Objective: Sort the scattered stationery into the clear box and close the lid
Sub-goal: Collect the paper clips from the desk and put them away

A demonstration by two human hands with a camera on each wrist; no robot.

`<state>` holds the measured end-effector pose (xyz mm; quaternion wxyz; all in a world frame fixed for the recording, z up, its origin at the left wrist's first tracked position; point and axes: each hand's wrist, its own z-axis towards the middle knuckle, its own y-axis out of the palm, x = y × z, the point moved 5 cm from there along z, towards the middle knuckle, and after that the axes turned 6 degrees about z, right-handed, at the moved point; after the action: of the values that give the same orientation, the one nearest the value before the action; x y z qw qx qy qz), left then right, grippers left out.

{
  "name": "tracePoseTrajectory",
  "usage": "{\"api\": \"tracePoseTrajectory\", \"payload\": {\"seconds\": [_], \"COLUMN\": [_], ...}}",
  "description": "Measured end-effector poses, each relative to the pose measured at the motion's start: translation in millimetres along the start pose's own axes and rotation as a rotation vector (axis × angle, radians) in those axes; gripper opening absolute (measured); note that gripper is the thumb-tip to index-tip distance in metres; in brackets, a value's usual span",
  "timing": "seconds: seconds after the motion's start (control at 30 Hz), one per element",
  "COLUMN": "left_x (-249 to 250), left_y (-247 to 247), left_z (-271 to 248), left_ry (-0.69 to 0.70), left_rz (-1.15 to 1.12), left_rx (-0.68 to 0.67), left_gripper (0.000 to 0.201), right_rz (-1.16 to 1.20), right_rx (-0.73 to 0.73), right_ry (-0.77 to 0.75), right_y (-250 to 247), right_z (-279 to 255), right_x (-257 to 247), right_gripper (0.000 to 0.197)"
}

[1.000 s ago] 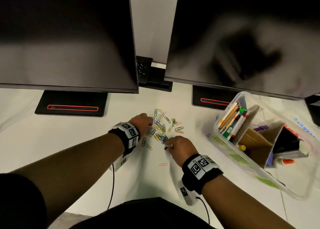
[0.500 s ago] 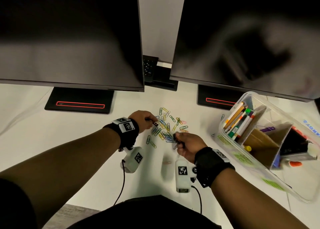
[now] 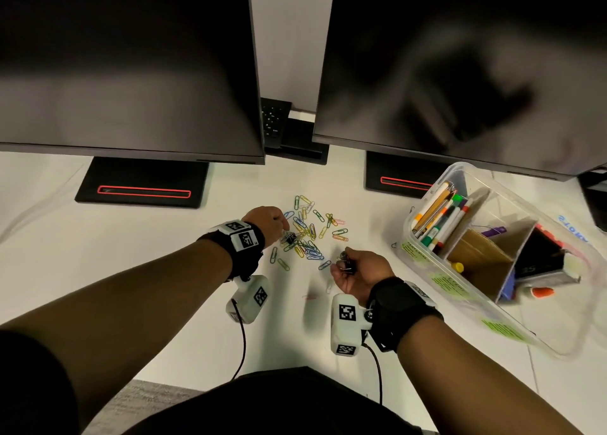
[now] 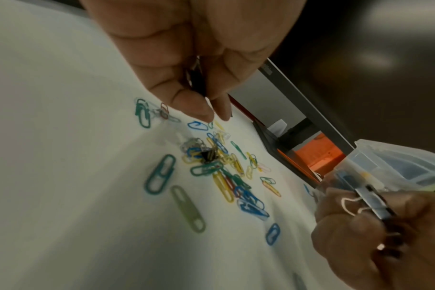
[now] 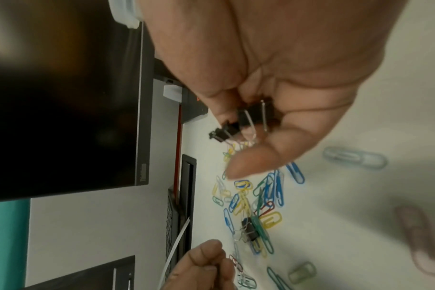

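Observation:
Several coloured paper clips (image 3: pixel 312 234) lie scattered on the white desk between my hands. My left hand (image 3: pixel 282 229) hovers at the pile's left edge and pinches a small black binder clip (image 4: pixel 197 82) between thumb and fingers. Another black binder clip (image 4: pixel 209 155) lies in the pile just below those fingertips. My right hand (image 3: pixel 343 265) is turned palm up to the right of the pile, its fingers curled round a few black binder clips (image 5: pixel 251 117). The clear box (image 3: pixel 406 227) stands open at the right, apart from both hands.
The box holds pens and markers (image 3: pixel 440 217) in its near-left compartment, behind cardboard dividers (image 3: pixel 476 254). Two dark monitors (image 3: pixel 131 73) on black stands (image 3: pixel 141 185) overhang the back of the desk. A pink paper clip (image 3: pixel 308 296) lies alone nearer me.
My right hand has lifted off the pile, turned palm up and drawn back to the right with binder clips in it. My left hand stayed at the pile's left edge.

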<state>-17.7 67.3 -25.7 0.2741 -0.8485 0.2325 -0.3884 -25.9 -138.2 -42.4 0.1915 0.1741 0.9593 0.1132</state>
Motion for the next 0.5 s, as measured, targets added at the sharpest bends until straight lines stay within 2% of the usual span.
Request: {"api": "tracePoseTrajectory", "payload": {"seconds": [0.2,0.37,0.5], "left_x": [11.8,5.5,10.5], "left_y": [5.3,23.5,26.8], "left_z": [4.3,9.3,7.5], "left_ry": [0.005,0.104,0.159], "left_rz": [0.183,0.464,0.483], "left_rx": [0.048,-0.010,-0.029], "left_gripper": [0.020,0.032,0.033], "right_rz": [-0.036,-0.073,-0.202], "right_rx": [-0.085,-0.079,-0.066], "right_ry": [0.007,-0.039,-0.075], "right_y": [-11.3,-24.9,-28.8], "right_z": [-9.6,-15.1,-19.9], "right_x": [-5.7,-7.6,-5.8], "right_gripper": [0.029,0.024,0.018]}}
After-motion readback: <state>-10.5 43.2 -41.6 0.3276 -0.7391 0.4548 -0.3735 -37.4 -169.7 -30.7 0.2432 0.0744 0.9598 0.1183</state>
